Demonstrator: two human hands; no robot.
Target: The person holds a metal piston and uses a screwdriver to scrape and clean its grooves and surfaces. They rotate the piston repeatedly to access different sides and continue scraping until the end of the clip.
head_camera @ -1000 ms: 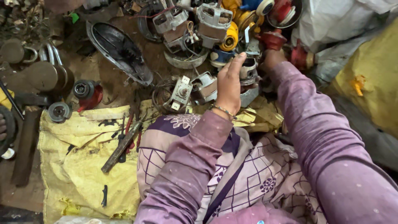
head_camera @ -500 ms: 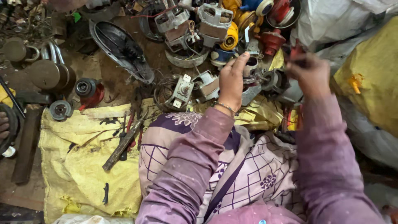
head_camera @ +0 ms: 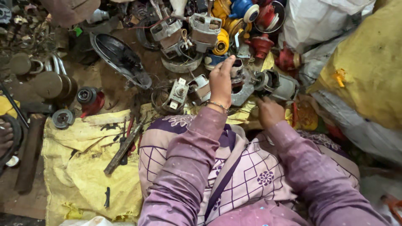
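Here, left hand point(head_camera: 220, 81) grips a small motor point(head_camera: 238, 77) w/ right hand point(head_camera: 270, 112) curled beside it, fingers hidden; loose hold could drop it into scrap.

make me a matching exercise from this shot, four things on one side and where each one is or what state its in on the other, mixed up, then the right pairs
Things
1. left hand
2. right hand
3. yellow sack
4. dark fan blade

Places or states
A. spread flat on the ground, with hand tools lying on it
B. lying on the ground to the left of the heap of motors
C. resting on top of a small motor part, fingers pointing away from the person
D. lower and nearer the person, just below a grey motor

Pairs: 1-C, 2-D, 3-A, 4-B
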